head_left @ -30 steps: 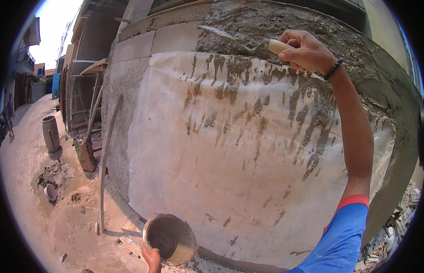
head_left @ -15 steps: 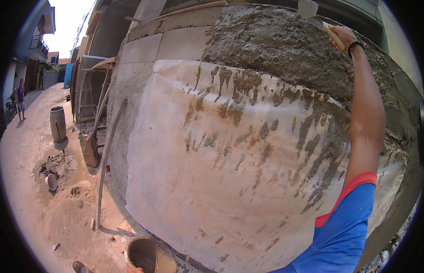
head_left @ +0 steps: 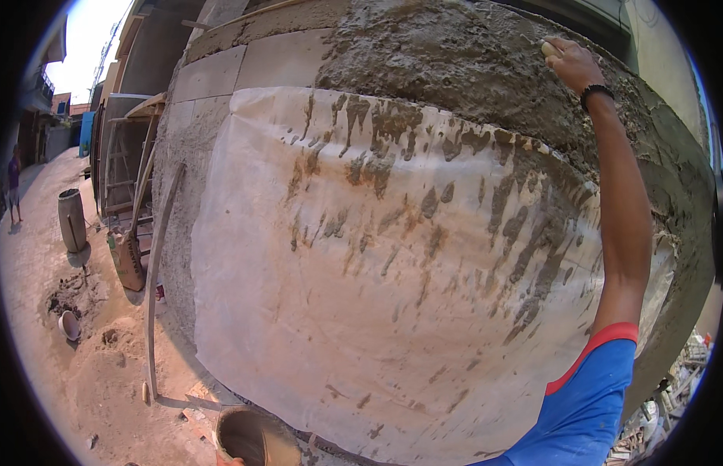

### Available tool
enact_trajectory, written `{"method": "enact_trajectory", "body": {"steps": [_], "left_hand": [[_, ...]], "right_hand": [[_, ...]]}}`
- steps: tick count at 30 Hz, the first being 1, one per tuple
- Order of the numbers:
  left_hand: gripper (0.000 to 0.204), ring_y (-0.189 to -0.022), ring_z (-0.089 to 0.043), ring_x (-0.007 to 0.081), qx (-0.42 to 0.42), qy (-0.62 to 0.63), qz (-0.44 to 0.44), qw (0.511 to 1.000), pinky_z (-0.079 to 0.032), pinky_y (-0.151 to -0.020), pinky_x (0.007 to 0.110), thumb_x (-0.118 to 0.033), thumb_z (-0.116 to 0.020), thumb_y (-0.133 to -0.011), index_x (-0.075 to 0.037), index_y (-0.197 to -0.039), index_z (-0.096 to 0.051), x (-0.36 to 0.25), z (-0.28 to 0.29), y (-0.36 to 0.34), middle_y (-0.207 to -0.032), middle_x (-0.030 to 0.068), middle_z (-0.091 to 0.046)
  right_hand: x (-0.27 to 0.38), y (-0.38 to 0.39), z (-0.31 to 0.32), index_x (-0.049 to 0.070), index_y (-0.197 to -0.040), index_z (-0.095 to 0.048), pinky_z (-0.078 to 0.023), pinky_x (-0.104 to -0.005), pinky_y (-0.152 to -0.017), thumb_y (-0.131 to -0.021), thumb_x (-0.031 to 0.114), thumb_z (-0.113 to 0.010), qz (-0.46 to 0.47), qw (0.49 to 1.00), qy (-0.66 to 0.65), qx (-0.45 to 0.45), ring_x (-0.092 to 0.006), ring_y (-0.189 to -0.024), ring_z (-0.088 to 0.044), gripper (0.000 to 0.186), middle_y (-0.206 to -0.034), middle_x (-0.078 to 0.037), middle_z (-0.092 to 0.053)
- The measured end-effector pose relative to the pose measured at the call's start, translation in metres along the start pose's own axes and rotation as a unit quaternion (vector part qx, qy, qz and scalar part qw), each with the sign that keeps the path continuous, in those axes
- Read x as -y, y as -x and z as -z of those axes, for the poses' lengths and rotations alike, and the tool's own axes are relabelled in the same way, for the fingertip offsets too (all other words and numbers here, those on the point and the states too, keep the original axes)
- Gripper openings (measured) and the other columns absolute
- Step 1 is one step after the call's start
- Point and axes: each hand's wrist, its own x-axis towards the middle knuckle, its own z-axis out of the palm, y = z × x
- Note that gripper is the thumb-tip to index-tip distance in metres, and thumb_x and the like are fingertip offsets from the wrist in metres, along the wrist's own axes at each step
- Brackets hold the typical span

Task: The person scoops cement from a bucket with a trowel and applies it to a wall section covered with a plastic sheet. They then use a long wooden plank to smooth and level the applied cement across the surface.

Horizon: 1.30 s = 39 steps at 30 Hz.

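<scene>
Nearest, 7 o'clock at the lower edge: left hand (head_left: 231, 461), only a sliver of it showing, fingers pinching the rim of a bucket (head_left: 282, 448). Bucket mouth open to view, inner wall grey.

At 4 o'clock, a blue sleeve (head_left: 579, 404) with red cuff; bare forearm runs up toward 2 o'clock. There the right hand (head_left: 577, 68) is curled tight round the pale handle of a trowel (head_left: 549, 49), up by the top of the wall; whether the tool touches cannot be told.

Step in hand, as I judge it: working wet mortar on the rough upper band (head_left: 447, 66). Next move calls for, I'd say, a firm wrist, the blade laid flat, and the bucket steady below.

Trowel's handle end pokes from the fist toward 10 o'clock; long axis roughly 10 to 4, foreshortened. Blade poorly seen, perhaps edge-on beyond the handle.

Under the band, a pale plastic sheet (head_left: 354, 287), drip-streaked near its top. Smooth blocks (head_left: 280, 62) at 11 o'clock.

Farther, 8 to 9 o'clock: leaning plank (head_left: 154, 287), sack (head_left: 127, 260), tipped bowl (head_left: 69, 326), upright drum (head_left: 72, 221). Farthest, just past 9, a person (head_left: 14, 182) standing in the lane
</scene>
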Motion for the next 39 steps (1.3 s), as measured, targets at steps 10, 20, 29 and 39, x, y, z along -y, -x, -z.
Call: {"method": "enact_trajectory", "body": {"steps": [10, 20, 29, 39], "left_hand": [[0.056, -0.089, -0.064, 0.0208, 0.014, 0.000, 0.016, 1.000, -0.052, -0.075, 0.032, 0.010, -0.052, -0.069, 0.003, -0.124, -0.053, -0.007, -0.020, -0.003, -0.106, 0.0115, -0.065], [0.057, -0.090, -0.064, 0.0210, 0.009, -0.003, 0.027, 1.000, -0.052, -0.075, 0.032, 0.011, -0.052, -0.069, 0.002, -0.126, -0.052, -0.011, -0.030, -0.002, -0.107, 0.0117, -0.065], [0.059, -0.090, -0.064, 0.0212, 0.017, 0.002, 0.032, 0.999, -0.052, -0.075, 0.032, 0.011, -0.051, -0.069, 0.002, -0.127, -0.051, -0.003, -0.026, -0.002, -0.108, 0.0119, -0.064], [0.060, -0.090, -0.064, 0.0215, 0.022, 0.007, 0.036, 0.999, -0.052, -0.074, 0.032, 0.011, -0.050, -0.069, 0.002, -0.128, -0.050, 0.005, -0.036, 0.003, -0.109, 0.0121, -0.064]], "right_hand": [[0.077, -0.029, -0.018, 0.022, -0.129, -0.061, -0.050, -0.0457, -0.099, -0.089, 0.023, -0.057, 0.088, 0.993, 0.080, 0.012, -0.0324, -0.114, -0.061, 0.040, -0.126, -0.012, -0.063], [0.038, -0.094, -0.035, 0.024, -0.128, -0.063, -0.048, -0.0431, -0.102, -0.085, 0.021, -0.062, -0.103, 0.991, 0.060, 0.068, -0.0307, -0.118, -0.061, 0.043, -0.126, -0.012, -0.064], [-0.025, -0.062, -0.014, 0.023, -0.123, -0.066, -0.047, -0.0469, -0.102, -0.092, 0.027, -0.055, -0.142, 0.979, 0.082, 0.123, -0.0322, -0.121, -0.058, 0.033, -0.128, -0.008, -0.064], [-0.019, -0.038, 0.001, 0.026, -0.132, -0.059, -0.048, -0.0475, -0.100, -0.092, 0.029, -0.047, -0.164, 0.985, 0.038, -0.032, -0.0328, -0.121, -0.058, 0.042, -0.130, -0.011, -0.062]]}}
